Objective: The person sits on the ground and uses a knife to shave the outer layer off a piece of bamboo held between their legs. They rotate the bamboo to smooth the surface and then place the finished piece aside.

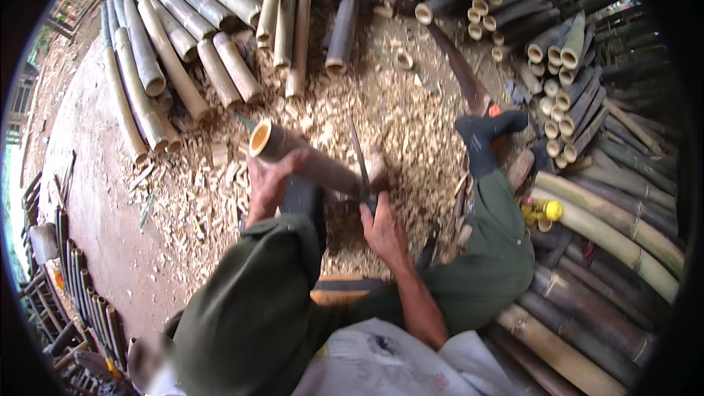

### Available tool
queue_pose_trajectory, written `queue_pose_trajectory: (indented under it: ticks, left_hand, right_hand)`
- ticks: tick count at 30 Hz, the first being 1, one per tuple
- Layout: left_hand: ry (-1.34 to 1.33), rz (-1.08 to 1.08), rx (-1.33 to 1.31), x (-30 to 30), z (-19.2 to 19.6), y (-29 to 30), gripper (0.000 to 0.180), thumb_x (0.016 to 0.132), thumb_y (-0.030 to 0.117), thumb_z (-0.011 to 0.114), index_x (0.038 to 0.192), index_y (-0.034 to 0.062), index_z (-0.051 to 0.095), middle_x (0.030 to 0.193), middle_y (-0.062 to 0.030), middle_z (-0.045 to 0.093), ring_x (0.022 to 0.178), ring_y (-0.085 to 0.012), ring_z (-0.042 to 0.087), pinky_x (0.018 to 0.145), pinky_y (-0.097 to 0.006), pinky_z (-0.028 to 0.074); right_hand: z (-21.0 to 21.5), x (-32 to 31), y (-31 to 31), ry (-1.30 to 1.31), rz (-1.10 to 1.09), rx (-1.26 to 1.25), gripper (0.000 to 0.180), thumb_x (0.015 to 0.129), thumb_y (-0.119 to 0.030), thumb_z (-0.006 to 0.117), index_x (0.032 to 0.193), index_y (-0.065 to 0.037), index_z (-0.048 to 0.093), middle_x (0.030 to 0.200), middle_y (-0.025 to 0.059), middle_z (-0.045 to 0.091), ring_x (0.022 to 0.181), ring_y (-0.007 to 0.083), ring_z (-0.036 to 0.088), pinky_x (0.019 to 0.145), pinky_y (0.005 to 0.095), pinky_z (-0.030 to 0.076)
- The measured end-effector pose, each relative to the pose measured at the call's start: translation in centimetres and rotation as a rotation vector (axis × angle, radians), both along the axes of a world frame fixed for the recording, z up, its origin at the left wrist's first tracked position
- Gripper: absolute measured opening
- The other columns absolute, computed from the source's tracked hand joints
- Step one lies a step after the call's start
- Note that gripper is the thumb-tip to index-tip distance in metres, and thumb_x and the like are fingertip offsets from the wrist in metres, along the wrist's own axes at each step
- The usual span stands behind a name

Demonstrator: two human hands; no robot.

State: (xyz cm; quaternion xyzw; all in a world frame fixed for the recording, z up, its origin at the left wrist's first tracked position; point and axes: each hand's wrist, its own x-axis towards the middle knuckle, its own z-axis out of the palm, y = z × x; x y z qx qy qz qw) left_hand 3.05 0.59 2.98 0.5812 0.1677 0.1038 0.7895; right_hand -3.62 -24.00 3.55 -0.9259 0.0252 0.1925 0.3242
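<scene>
My left hand (270,185) is closed around a thick bamboo tube (319,167) near its open, pale-rimmed end. The tube slants down to the right in front of my bent left knee. My right hand (385,231) grips the dark handle of a long narrow knife (357,145). Its blade points away from me, beside the tube's lower right end. Just behind that end shows a short wooden piece (377,169); whether the tube rests on it I cannot tell.
Wood chips (418,132) cover the ground around my feet. Bamboo poles (176,15) lie at the far left, with cut tubes (568,95) stacked at the far right. Long bamboo culms (616,231) and a yellow plastic object (543,210) lie beside my right leg.
</scene>
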Motion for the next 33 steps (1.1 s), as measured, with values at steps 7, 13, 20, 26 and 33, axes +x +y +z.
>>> queue_pose_trajectory:
  ticks: [7,13,20,26,33]
  left_hand:
    - [0.01,-0.023,-0.131,-0.4,0.3,0.8,0.049,0.073,0.011,0.093,0.113,-0.0049,0.07,0.104,-0.0148,0.076,0.097,-0.0231,0.074,0.091,-0.037,0.058]
    - [0.077,-0.053,0.057,-0.2,-0.1,0.7,0.05,0.073,0.015,0.093,0.113,-0.0041,0.068,0.105,-0.0146,0.076,0.095,-0.0236,0.074,0.092,-0.039,0.059]
    - [-0.012,-0.035,-0.117,0.2,0.5,0.6,0.05,0.074,0.015,0.093,0.113,-0.0039,0.07,0.103,-0.0147,0.076,0.093,-0.0239,0.074,0.09,-0.037,0.059]
    - [0.022,0.001,-0.099,0.0,0.0,0.7,0.056,0.069,0.02,0.097,0.113,-0.0024,0.07,0.106,-0.0142,0.075,0.094,-0.0242,0.073,0.089,-0.039,0.059]
    - [0.171,-0.151,-0.048,-1.5,-0.3,3.7,0.067,0.069,0.015,0.093,0.124,-0.0035,0.06,0.11,-0.0119,0.068,0.1,-0.023,0.066,0.092,-0.038,0.054]
  right_hand:
    - [3.4,-0.8,0.6,-0.486,-0.165,0.44,0.026,0.103,-0.021,0.064,0.113,-0.002,0.05,0.085,0.0237,0.07,0.077,0.0459,0.072,0.066,0.048,0.057]
    - [0.8,0.6,0.2,-0.05,0.046,-0.046,0.037,0.105,-0.035,0.058,0.112,-0.001,0.044,0.087,0.031,0.069,0.084,0.0532,0.068,0.071,0.061,0.053]
    - [2.2,-0.5,0.7,-0.367,-0.1,0.233,0.035,0.103,-0.027,0.064,0.121,0.0,0.051,0.09,0.0244,0.071,0.081,0.0472,0.072,0.068,0.0513,0.056]
    - [-0.7,0.3,-0.6,-0.061,-0.009,0.035,0.039,0.105,-0.036,0.059,0.117,0.0,0.05,0.088,0.0331,0.067,0.087,0.0532,0.067,0.072,0.0596,0.052]
    - [2.3,-1.2,0.2,-0.507,-0.107,0.438,0.028,0.101,-0.021,0.067,0.114,-0.001,0.05,0.084,0.0243,0.068,0.075,0.045,0.071,0.063,0.0485,0.054]
